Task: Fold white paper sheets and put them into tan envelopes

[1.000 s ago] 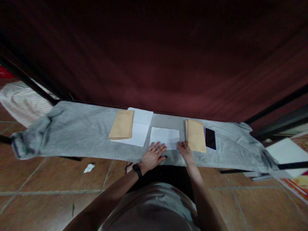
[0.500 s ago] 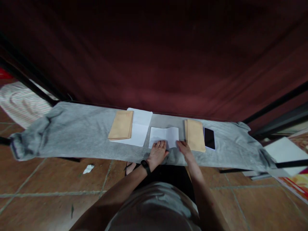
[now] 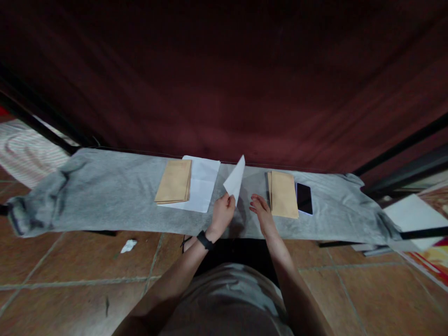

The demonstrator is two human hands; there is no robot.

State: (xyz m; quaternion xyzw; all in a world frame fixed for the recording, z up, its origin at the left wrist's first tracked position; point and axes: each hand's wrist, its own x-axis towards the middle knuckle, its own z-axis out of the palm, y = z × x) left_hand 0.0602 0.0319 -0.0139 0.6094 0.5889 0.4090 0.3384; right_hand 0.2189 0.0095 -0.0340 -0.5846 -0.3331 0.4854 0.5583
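Observation:
My left hand (image 3: 222,212) pinches the lower corner of a folded white sheet of paper (image 3: 235,179) and holds it up off the grey cloth (image 3: 105,196), tilted on edge. My right hand (image 3: 259,210) rests just to its right on the cloth with fingers stretched out, holding nothing, close to the left edge of a stack of tan envelopes (image 3: 283,200). A second stack of tan envelopes (image 3: 174,187) lies to the left on an unfolded white sheet (image 3: 203,184).
A black phone (image 3: 304,198) lies right of the right envelope stack. A dark red curtain (image 3: 224,79) hangs behind the cloth-covered bench. Below are brown floor tiles with a crumpled white scrap (image 3: 128,245). White board (image 3: 409,219) at far right.
The folded white sheet lay flat under both hands; my left hand has now pinched it and lifted it upright. My right hand has let go and slid slightly left.

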